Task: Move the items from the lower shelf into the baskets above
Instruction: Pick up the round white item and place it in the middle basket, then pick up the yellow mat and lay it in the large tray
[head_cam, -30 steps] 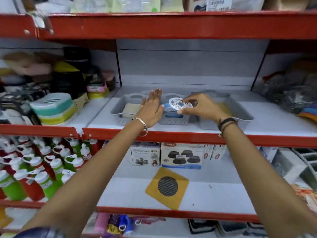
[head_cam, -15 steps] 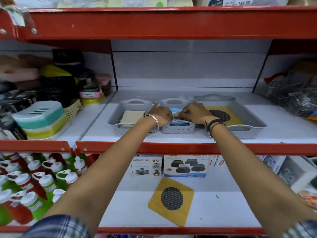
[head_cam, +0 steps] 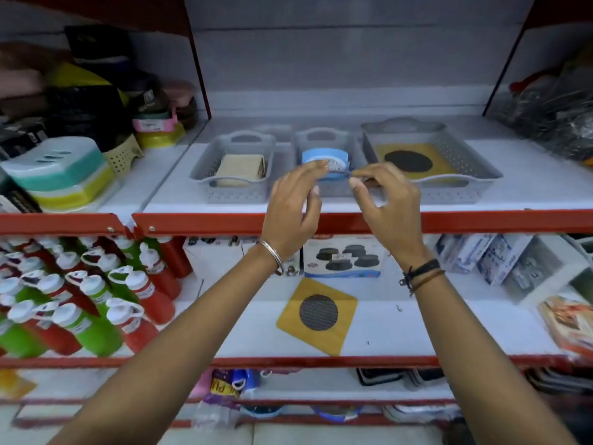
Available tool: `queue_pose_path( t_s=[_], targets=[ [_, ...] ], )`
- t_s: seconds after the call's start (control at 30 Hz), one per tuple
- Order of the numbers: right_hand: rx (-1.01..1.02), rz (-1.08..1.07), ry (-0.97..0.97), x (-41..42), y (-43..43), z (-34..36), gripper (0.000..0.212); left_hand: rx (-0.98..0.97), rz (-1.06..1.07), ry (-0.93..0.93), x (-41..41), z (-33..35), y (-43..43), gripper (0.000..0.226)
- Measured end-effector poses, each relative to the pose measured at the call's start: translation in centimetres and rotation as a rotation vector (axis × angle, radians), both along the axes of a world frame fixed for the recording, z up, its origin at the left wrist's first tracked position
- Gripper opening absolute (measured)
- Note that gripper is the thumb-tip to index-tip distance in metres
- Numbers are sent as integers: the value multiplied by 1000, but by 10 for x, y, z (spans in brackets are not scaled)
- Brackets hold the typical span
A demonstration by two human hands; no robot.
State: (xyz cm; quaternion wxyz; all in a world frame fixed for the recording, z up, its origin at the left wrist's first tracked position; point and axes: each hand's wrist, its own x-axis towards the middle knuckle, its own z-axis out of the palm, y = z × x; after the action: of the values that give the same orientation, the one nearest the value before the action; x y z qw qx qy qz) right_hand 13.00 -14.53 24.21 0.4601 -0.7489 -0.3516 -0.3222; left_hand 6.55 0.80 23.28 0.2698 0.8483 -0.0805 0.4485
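Observation:
Three grey baskets stand on the upper shelf. The left basket (head_cam: 205,181) holds a beige block (head_cam: 240,168). In the middle basket (head_cam: 321,133) sits a blue round item with a white patterned top (head_cam: 324,155). The large right basket (head_cam: 468,162) holds a yellow mat with a black mesh circle (head_cam: 408,161). My left hand (head_cam: 292,210) and my right hand (head_cam: 390,207) hover at the middle basket's front edge. Their fingers are apart, with the fingertips close to the blue item's front rim. A second yellow mesh mat (head_cam: 317,316) lies flat on the lower shelf.
Boxes of black round pads (head_cam: 343,260) stand at the back of the lower shelf, with more boxes (head_cam: 487,258) to the right. Red and green bottles (head_cam: 80,309) crowd the lower left. Stacked plastic containers (head_cam: 57,175) fill the upper left bay, and wire goods (head_cam: 552,114) the upper right.
The blue item went down into the middle basket. Both hands have drawn back from inside the basket to its front edge, and their fingers have spread. The view has tilted downward.

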Motion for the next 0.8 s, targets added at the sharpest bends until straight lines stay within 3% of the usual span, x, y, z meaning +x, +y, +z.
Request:
queue_pose_path(
  t_s=[0.1, 0.2, 0.47, 0.6, 0.7, 0.8],
  targets=[
    [23, 8, 61, -25, -11, -41, 16, 63, -42, -46, -24, -41, -17, 33],
    [-74, 4, 247, -39, -17, -92, 17, 67, -43, 109, -38, -89, -21, 32],
    [-656, -216, 977, -55, -29, -232, 41, -36, 170, 919, -41, -205, -5, 44],
    [-931, -259, 988, -62, -20, -255, 40, -46, 299, 1312, -37, -240, 2, 62],
    [-933, -265, 976, -61, -3, -257, 30, 22, 365, 1358, -32, -253, 3, 59],
    [-717, -330, 1206, -57, 8, -256, 32, 5, 455, 1305, -24, -256, 3, 52]
  ],
)
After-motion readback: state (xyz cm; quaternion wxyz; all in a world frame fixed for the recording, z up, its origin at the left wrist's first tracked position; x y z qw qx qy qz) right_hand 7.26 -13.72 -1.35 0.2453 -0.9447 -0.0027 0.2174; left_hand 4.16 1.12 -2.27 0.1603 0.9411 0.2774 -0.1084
